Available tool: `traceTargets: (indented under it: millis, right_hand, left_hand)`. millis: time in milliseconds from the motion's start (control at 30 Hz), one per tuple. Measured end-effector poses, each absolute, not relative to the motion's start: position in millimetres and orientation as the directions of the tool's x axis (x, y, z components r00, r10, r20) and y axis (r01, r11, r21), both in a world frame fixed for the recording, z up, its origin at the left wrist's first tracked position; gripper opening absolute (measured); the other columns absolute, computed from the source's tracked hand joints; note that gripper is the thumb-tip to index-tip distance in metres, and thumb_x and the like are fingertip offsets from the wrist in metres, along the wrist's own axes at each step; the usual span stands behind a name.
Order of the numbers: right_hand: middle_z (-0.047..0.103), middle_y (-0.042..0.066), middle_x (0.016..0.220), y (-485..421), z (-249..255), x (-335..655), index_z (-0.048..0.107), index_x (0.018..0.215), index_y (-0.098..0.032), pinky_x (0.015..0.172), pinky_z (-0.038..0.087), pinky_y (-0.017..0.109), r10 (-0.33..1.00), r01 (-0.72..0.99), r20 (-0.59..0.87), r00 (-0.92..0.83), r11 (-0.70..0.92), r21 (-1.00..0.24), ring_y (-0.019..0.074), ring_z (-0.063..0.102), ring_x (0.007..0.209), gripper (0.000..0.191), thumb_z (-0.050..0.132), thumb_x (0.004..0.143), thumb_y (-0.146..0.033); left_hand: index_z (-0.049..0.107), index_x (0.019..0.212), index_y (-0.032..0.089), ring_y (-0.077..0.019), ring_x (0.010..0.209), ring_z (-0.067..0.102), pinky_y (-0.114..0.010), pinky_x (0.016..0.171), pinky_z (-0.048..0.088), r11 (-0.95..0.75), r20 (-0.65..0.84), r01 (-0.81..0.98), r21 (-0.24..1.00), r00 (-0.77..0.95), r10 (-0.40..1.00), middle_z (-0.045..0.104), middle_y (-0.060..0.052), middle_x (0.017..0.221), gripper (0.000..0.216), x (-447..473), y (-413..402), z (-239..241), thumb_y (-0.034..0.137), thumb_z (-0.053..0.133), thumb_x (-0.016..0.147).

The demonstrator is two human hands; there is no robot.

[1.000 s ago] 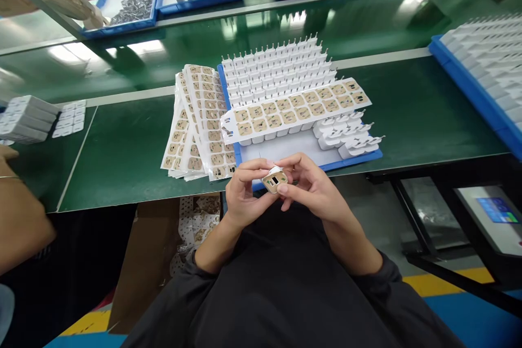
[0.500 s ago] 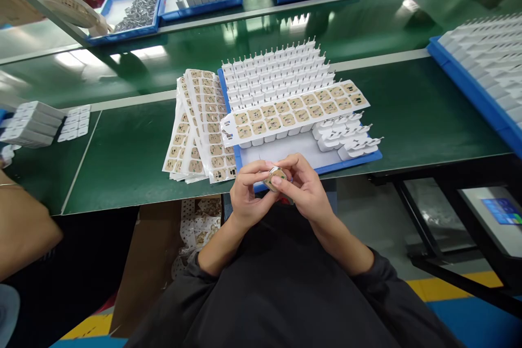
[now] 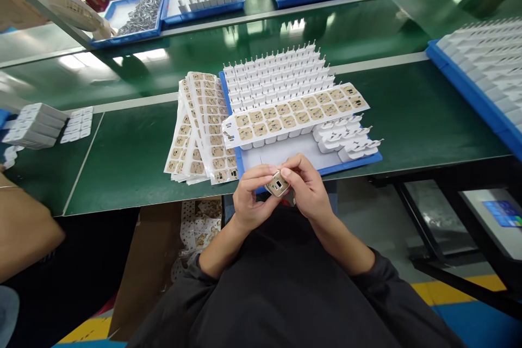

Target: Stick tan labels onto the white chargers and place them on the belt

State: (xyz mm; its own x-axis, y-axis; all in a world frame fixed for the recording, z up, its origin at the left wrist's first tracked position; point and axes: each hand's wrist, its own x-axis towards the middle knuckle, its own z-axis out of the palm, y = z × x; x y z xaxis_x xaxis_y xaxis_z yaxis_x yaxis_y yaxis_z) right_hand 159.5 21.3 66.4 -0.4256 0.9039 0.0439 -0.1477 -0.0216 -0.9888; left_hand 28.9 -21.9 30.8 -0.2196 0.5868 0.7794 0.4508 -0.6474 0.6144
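Just past the front edge of the bench I hold a small squarish unit (image 3: 278, 185) between both hands. Its upper face bears a tan adhesive sticker with a dark slot, and it looks like one of the white plug-like blocks in the tray. My left hand (image 3: 253, 196) grips it from the left, fingers closed. The thumb and forefinger of my right hand (image 3: 306, 187) pinch its upper right edge. Beyond them, a white sheet of tan stickers (image 3: 297, 111) lies across rows of white blocks with metal pins (image 3: 277, 73), in a blue tray (image 3: 359, 162).
More sticker sheets (image 3: 199, 125) are fanned left of the tray. White blocks (image 3: 36, 125) are stacked farther left, near another person's arm (image 3: 26, 228). A full blue tray (image 3: 473, 84) stands at right. Across the belt, a tray (image 3: 118, 9) holds metal parts. An open carton (image 3: 147, 266) sits below.
The unit has turned in my hands, so its stickered face now shows more fully. My right thumb has shifted off the face to its upper edge.
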Motion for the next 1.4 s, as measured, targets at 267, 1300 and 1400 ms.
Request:
traceTargets:
  millis: [267, 1300, 1400]
  right_hand:
    - [0.037, -0.007, 0.069, 14, 67, 154, 0.054, 0.087, -0.024, 0.054, 0.036, 0.024, 0.930, -0.138, 0.113, -0.351, 0.068, -0.988, 0.0102, 0.037, 0.057, 0.022, 0.069, 0.088, -0.040]
    - [0.062, 0.004, 0.098, 32, 80, 173, 0.069, 0.097, -0.023, 0.061, 0.055, 0.024, 0.816, -0.012, 0.380, -0.437, 0.417, -0.909, 0.0155, 0.063, 0.084, 0.006, 0.065, 0.094, -0.020]
    - [0.063, 0.006, 0.100, 30, 80, 172, 0.067, 0.098, -0.024, 0.065, 0.057, 0.027, 0.704, 0.085, 0.583, -0.406, 0.665, -0.742, 0.0171, 0.064, 0.086, 0.010, 0.063, 0.094, -0.016]
  left_hand:
    - [0.048, 0.135, 0.029, -0.0213, 0.105, 0.075, -0.040, 0.090, 0.065, -0.675, 0.829, 0.490, 0.551, -0.230, 0.510, 0.073, -0.004, 0.105, 0.057, 31, -19, 22, 0.021, 0.078, 0.087]
    - [0.047, 0.138, 0.027, -0.0216, 0.111, 0.074, -0.040, 0.097, 0.062, -0.712, 0.815, 0.400, 0.577, -0.216, 0.538, 0.074, -0.006, 0.115, 0.075, 22, -27, 22, 0.008, 0.086, 0.075]
    - [0.048, 0.137, 0.026, -0.0224, 0.114, 0.072, -0.040, 0.099, 0.061, -0.682, 0.775, 0.371, 0.630, -0.242, 0.584, 0.072, -0.008, 0.118, 0.072, 21, -28, 21, 0.009, 0.084, 0.077]
